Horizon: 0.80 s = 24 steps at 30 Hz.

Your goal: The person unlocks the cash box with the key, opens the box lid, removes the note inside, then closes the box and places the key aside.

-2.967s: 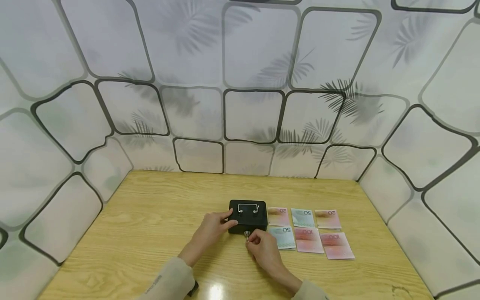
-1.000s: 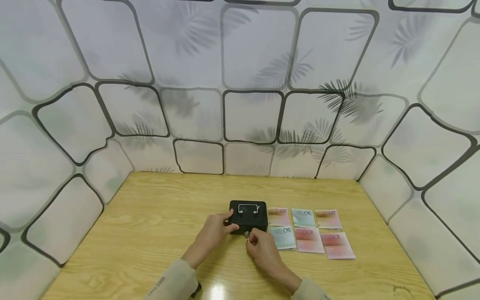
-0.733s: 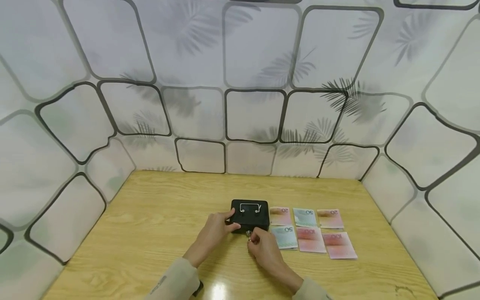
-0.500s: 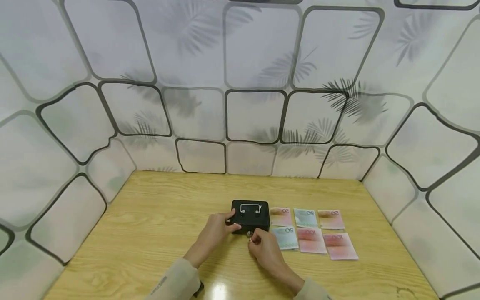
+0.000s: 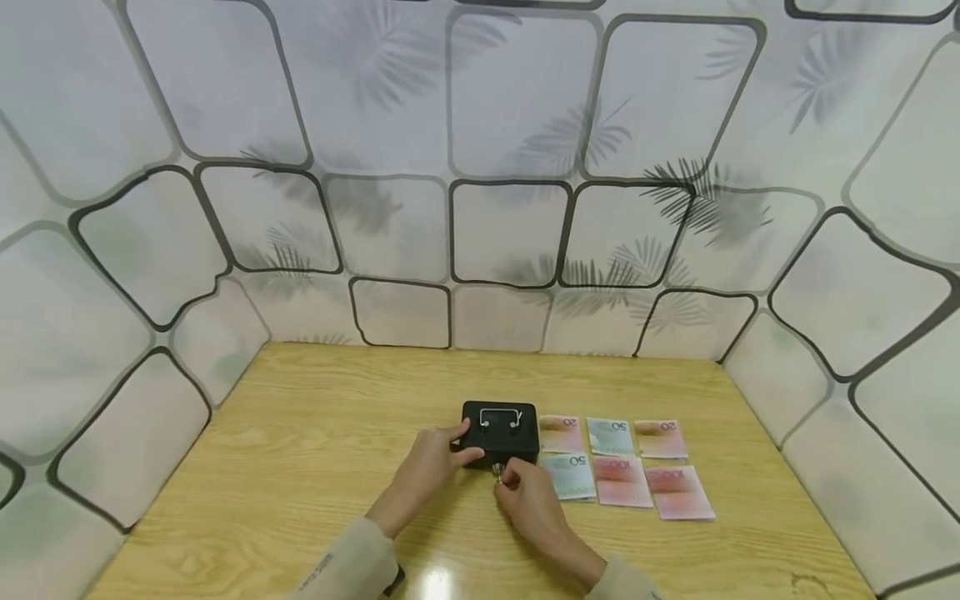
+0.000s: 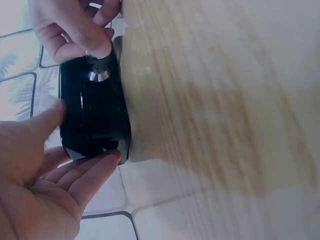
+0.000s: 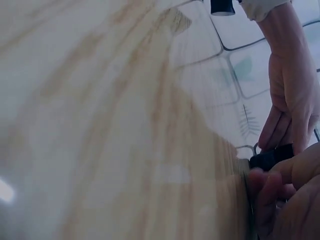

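A small black cash box (image 5: pixel 498 435) with a folded wire handle on its lid sits closed on the table. My left hand (image 5: pixel 426 457) grips its left end, thumb at the front edge and fingers around the side. A silver lock (image 6: pixel 99 75) stands out from the front face in the left wrist view. My right hand (image 5: pixel 531 498) pinches what looks like a small key in that lock; the fingertips mostly cover it. In the right wrist view, the right hand (image 7: pixel 295 205) hides most of the box, and the left hand (image 7: pixel 295 85) is behind it.
Two rows of banknotes lie right of the box, among them a green 50 note (image 5: pixel 609 435) and a pink 100 note (image 5: pixel 681 492). The nearest note (image 5: pixel 570 477) is beside the right hand. Patterned walls (image 5: pixel 506 233) border the wooden table (image 5: pixel 337 400) at back and sides.
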Available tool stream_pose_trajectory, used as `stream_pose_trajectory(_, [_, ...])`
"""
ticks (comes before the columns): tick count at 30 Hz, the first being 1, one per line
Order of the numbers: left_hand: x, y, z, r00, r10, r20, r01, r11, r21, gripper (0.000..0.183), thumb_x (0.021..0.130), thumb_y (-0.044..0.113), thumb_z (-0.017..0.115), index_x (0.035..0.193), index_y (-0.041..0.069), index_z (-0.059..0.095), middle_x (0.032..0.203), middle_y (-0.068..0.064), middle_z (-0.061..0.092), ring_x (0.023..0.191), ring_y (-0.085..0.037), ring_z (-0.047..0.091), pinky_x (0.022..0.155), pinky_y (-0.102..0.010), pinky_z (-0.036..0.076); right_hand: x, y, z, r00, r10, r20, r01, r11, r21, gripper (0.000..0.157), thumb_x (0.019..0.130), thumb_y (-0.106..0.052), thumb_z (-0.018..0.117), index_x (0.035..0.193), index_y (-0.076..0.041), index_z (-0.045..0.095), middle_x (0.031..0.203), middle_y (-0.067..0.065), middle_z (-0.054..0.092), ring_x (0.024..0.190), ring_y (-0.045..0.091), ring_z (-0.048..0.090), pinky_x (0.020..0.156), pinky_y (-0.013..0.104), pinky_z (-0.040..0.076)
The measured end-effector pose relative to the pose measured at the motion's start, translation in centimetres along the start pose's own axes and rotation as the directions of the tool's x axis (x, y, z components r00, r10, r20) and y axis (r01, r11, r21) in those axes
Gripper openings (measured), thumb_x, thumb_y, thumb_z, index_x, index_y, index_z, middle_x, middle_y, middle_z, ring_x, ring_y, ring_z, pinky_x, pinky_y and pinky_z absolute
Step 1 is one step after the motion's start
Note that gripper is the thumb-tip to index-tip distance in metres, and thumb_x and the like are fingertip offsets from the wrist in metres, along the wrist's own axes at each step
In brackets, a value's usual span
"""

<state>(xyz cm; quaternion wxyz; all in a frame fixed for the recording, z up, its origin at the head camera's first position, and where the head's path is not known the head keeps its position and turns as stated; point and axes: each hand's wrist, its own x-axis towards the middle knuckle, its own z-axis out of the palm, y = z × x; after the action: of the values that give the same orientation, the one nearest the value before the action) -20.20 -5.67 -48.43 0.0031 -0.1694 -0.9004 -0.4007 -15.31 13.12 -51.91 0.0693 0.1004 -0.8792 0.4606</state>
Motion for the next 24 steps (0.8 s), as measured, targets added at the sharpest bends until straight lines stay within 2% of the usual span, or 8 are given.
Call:
stream_pose_trajectory(2, [-0.08, 0.0, 0.04, 1.0, 0.012, -0.004, -0.012, 1.0, 0.003, 0.06, 0.095, 0.03, 0.075, 0.14, -0.006, 0.058, 0.05, 0.004, 0.047, 0.043, -0.003, 0.016, 0.04, -0.016, 0.022, -0.02, 0.09, -0.03, 0.999, 0.037, 0.025, -0.039, 0.997, 0.06, 0.024, 0.085, 0.004, 0.072, 0.072, -0.012, 0.06, 0.054, -0.009, 0.052, 0.044, 0.003, 0.049, 0.044, 0.019, 0.04])
stream_pose_trajectory(4, [-0.15, 0.04, 0.06, 1.0, 0.028, -0.011, -0.028, 1.0, 0.002, 0.059, 0.096, 0.029, 0.074, 0.139, -0.008, 0.059, 0.047, 0.003, 0.047, 0.043, -0.002, 0.016, 0.04, -0.015, 0.022, 0.02, 0.13, -0.03, 0.999, 0.033, 0.033, -0.034, 0.998, 0.049, 0.025, 0.086, 0.004, 0.072, 0.072, -0.012, 0.06, 0.054, -0.009, 0.051, 0.044, 0.003, 0.049, 0.044, 0.019, 0.04])
stream_pose_trajectory(6, [-0.15, 0.1, 0.01, 1.0, 0.028, -0.014, -0.029, 1.0, -0.004, 0.058, 0.096, 0.028, 0.074, 0.138, -0.008, 0.059, 0.048, 0.001, 0.048, 0.043, -0.002, 0.016, 0.04, -0.015, 0.022, 0.13, 0.02, -0.04, 1.0, -0.01, 0.023, 0.011, 0.999, -0.04, 0.028, 0.084, 0.004, 0.072, 0.071, -0.015, 0.057, 0.058, -0.01, 0.051, 0.051, 0.003, 0.049, 0.047, 0.02, 0.04])
stream_pose_trajectory(9, [-0.15, 0.17, -0.08, 1.0, 0.022, -0.018, -0.023, 1.0, -0.011, 0.058, 0.095, 0.028, 0.075, 0.138, -0.008, 0.059, 0.05, -0.001, 0.051, 0.044, -0.002, 0.015, 0.04, -0.015, 0.022, 0.27, -0.3, -0.03, 0.997, -0.078, 0.002, 0.077, 0.979, -0.19, 0.031, 0.082, 0.003, 0.071, 0.068, -0.019, 0.053, 0.065, -0.011, 0.048, 0.06, 0.004, 0.046, 0.053, 0.021, 0.039])
stream_pose_trajectory(11, [-0.15, 0.17, -0.14, 1.0, 0.003, -0.016, -0.003, 1.0, -0.022, 0.058, 0.095, 0.029, 0.076, 0.138, -0.007, 0.06, 0.05, -0.003, 0.052, 0.044, -0.002, 0.015, 0.039, -0.015, 0.022, 0.33, -0.5, -0.02, 0.996, -0.093, 0.0, 0.09, 0.969, -0.229, 0.032, 0.08, 0.003, 0.07, 0.068, -0.019, 0.051, 0.066, -0.01, 0.048, 0.06, 0.005, 0.046, 0.053, 0.022, 0.039])
stream_pose_trajectory(13, [-0.17, 0.17, -0.17, 1.0, -0.01, -0.019, 0.009, 0.999, -0.03, 0.059, 0.094, 0.029, 0.077, 0.138, -0.006, 0.06, 0.05, -0.003, 0.052, 0.043, -0.002, 0.014, 0.039, -0.015, 0.021, 0.34, -0.62, 0.0, 0.996, -0.085, 0.0, 0.083, 0.971, -0.224, 0.032, 0.08, 0.005, 0.07, 0.068, -0.019, 0.052, 0.065, -0.01, 0.048, 0.06, 0.005, 0.046, 0.053, 0.022, 0.039])
stream_pose_trajectory(18, [-0.04, 0.1, 0.02, 0.999, -0.003, -0.036, 0.003, 1.0, -0.024, 0.059, 0.093, 0.031, 0.077, 0.138, -0.005, 0.061, 0.051, -0.001, 0.051, 0.043, -0.002, 0.014, 0.039, -0.015, 0.022, 0.27, -0.6, -0.09, 0.999, -0.046, -0.014, 0.043, 0.99, -0.134, 0.029, 0.078, 0.008, 0.069, 0.069, -0.015, 0.054, 0.064, -0.009, 0.051, 0.059, 0.005, 0.046, 0.053, 0.022, 0.04])
stream_pose_trajectory(24, [-0.02, 0.1, 0.23, 0.999, -0.013, -0.039, 0.012, 0.999, -0.034, 0.058, 0.093, 0.028, 0.079, 0.137, -0.006, 0.061, 0.061, -0.012, 0.061, 0.044, -0.003, 0.017, 0.04, -0.016, 0.023, 0.04, -0.17, -0.22, 0.999, -0.044, -0.012, 0.043, 0.995, -0.089, 0.027, 0.078, 0.006, 0.07, 0.07, -0.016, 0.057, 0.064, -0.01, 0.054, 0.061, 0.004, 0.048, 0.054, 0.022, 0.041])
